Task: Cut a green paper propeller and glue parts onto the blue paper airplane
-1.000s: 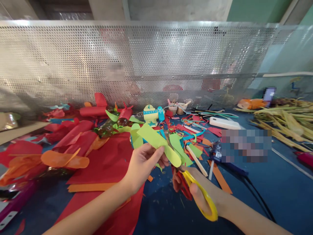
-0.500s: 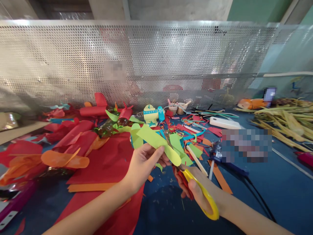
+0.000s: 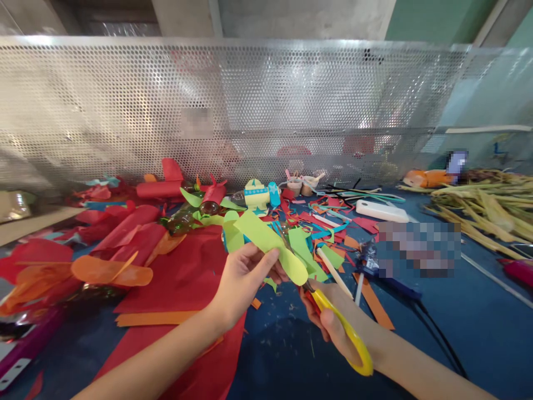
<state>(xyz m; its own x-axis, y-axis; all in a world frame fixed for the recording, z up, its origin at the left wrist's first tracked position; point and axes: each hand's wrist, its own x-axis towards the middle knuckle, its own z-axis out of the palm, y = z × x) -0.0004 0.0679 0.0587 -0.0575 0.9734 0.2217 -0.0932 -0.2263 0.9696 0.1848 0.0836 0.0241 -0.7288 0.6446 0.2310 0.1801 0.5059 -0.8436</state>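
My left hand (image 3: 250,272) pinches a lime-green paper strip (image 3: 266,244) between thumb and fingers, its near end cut round. My right hand (image 3: 333,311) grips scissors (image 3: 347,333) with a yellow handle and a red one. The dark blades meet the strip's right edge and are partly hidden by it. Behind the strip lie more light-green paper pieces (image 3: 306,253). Left of my hands, large red sheets (image 3: 175,272) lie with an orange strip (image 3: 158,318) on them.
Paper-covered bottle models (image 3: 214,194) stand at the back, before a perforated metal screen (image 3: 266,100). Coloured scraps are scattered centrally. To the right are a blue glue gun (image 3: 387,280) with a black cord, a white bar-shaped item (image 3: 382,211) and dry stalks (image 3: 491,200).
The red scissor handle and the fingers of my right hand have drawn closer to the yellow handle, so the scissors have closed somewhat. My left hand and the strip have barely moved.
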